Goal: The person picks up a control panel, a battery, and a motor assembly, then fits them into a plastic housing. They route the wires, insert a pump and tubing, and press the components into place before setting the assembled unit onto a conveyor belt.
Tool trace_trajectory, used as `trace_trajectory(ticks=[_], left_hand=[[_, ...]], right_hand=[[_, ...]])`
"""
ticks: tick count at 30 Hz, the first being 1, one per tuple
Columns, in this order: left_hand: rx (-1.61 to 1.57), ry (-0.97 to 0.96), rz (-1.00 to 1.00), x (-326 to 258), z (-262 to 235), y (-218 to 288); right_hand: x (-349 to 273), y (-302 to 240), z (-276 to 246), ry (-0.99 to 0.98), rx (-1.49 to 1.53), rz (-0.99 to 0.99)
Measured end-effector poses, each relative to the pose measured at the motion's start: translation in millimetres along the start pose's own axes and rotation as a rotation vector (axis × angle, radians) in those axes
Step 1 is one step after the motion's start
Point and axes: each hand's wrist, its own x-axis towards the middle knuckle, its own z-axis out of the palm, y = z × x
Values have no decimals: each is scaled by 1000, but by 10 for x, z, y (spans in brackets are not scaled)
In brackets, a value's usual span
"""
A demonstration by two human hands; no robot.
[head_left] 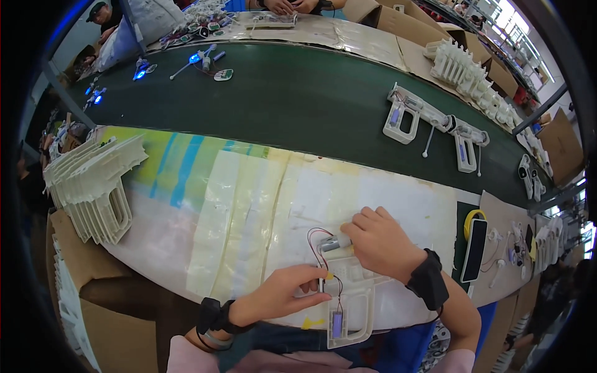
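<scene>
A white plastic toy-gun shell half [356,271], its hollow side up, lies before me on the covered worktop. My right hand [380,241] is closed over the white end of a small silver motor [334,243] above the shell; its fingertips are partly hidden. Thumb and fingers of my left hand [283,291] pinch a thin, edge-on part [321,278] beside the shell, too small to name surely. Red and black wires [310,239] loop from there to the motor. More wires run down to a purple battery cell [337,324] in the handle.
Stacked white shells [99,186] stand at left, above cardboard boxes [115,311]. A green conveyor belt [280,87] crosses beyond, carrying filled shells [429,115] and lit wired parts [196,59]. At right are a phone [474,248] and yellow tape [471,219]. Another person's hands [289,6] work across the belt.
</scene>
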Motion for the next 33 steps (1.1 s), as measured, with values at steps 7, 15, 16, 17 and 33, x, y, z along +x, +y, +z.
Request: trace_trajectory(ticks=[7, 15, 16, 17, 33], left_hand=[[66, 43, 95, -22, 4, -60], [56, 49, 77, -33, 5, -31], [57, 46, 80, -36, 11, -35], [65, 44, 84, -25, -4, -47], [86, 34, 64, -39, 36, -56]], right_hand=[[-557, -182, -546, 103, -123, 106], [-941, -300, 186, 204, -77, 139], [-922, -294, 150, 223, -45, 167], [-894, -237, 118, 229, -41, 165], [1, 438, -53, -225, 316, 387]])
